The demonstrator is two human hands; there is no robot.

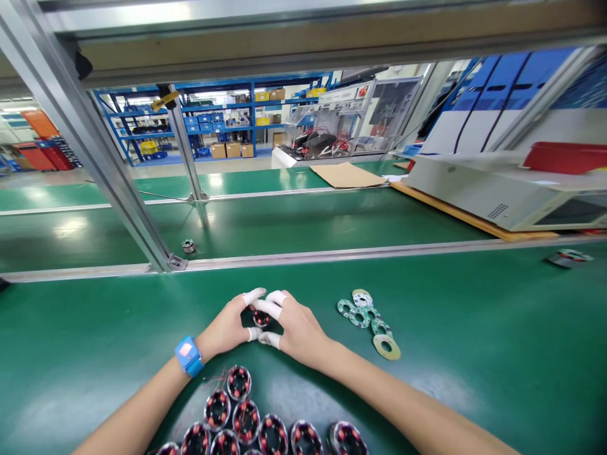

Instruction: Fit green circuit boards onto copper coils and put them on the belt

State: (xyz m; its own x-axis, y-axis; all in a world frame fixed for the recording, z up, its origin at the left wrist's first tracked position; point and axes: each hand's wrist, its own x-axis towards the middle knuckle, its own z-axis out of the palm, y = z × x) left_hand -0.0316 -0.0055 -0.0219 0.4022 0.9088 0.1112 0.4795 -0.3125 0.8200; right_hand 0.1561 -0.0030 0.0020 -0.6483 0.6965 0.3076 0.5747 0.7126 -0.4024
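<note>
A motor stator, a small ring with copper-red windings, is between my hands above the green bench. My left hand closes on its left side with thumb and fingertips. From the other side, my right hand grips it, its fingers reaching over the top. White finger cots cover the tips and hide part of the ring. Several more wound stators stand grouped nearer to me, some with thin wires sticking out. Right of my hands lies a loose cluster of ring-shaped green circuit boards.
A metal frame post rises at the left, joined to a rail along the bench's back edge. One stator sits on the conveyor belt beyond. At the far right are another round part and a grey machine housing.
</note>
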